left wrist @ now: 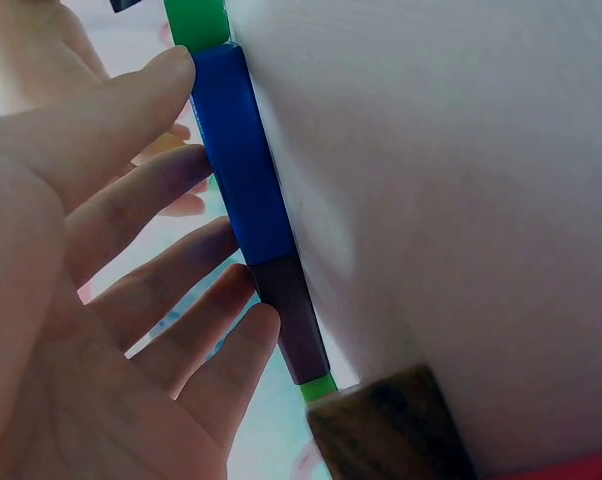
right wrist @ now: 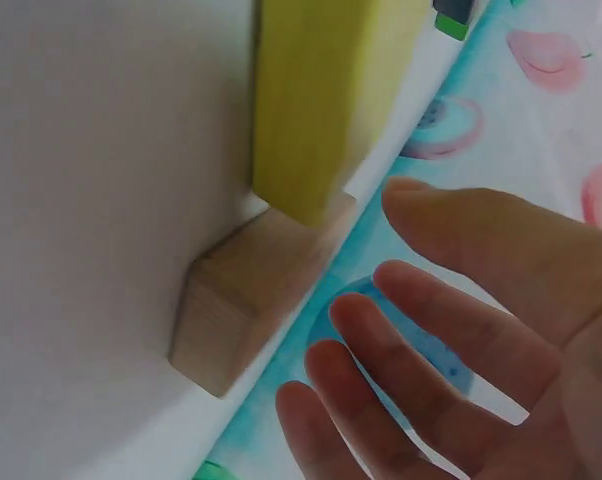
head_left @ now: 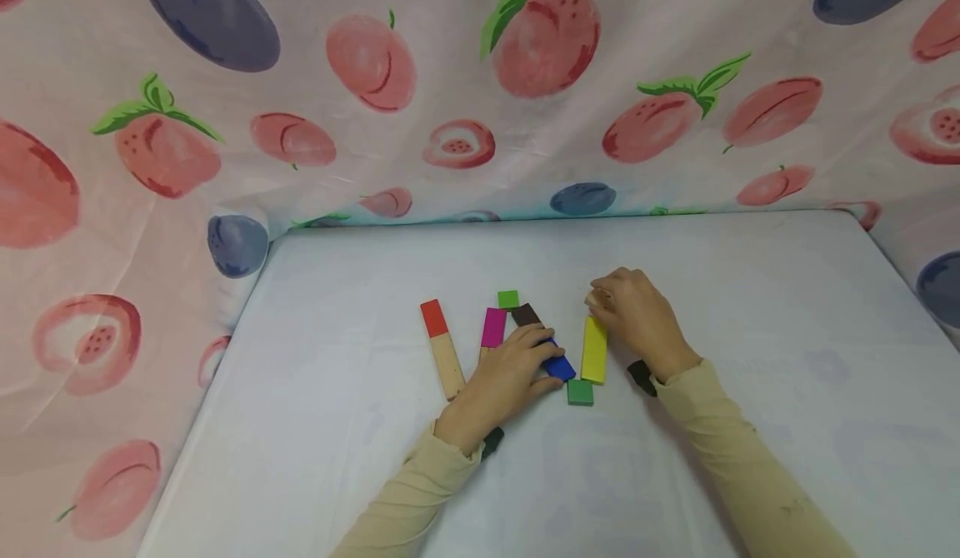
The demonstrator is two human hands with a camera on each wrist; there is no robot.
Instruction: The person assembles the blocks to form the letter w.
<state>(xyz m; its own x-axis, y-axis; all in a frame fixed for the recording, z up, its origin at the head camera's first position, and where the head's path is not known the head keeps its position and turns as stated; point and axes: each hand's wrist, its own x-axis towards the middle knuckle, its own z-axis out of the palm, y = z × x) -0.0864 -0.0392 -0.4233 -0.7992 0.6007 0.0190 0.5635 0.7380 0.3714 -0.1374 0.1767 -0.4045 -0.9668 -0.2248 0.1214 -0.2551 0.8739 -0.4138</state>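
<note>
A blue block [head_left: 558, 364] and a dark brown block [head_left: 527, 316] lie end to end in a slanted line. My left hand [head_left: 510, 383] rests over them, thumb and fingertips along their side in the left wrist view, fingers fairly straight. To the right stands the line of a yellow block [head_left: 594, 350], with a plain wooden block [right wrist: 246, 285] set across its far end. Beside that far end is my right hand [head_left: 637, 312]; in the right wrist view its fingers are extended and spread, with nothing between them. A green block [head_left: 580, 392] joins the near ends of the blue and yellow blocks.
A lighter green block [head_left: 507, 299] lies at the far end of the brown one. Left of it are a magenta block [head_left: 492, 327], then a red block [head_left: 433, 318] end to end with a wooden block [head_left: 447, 366]. Fruit-patterned cloth [head_left: 457, 58] borders the white table [head_left: 337, 308].
</note>
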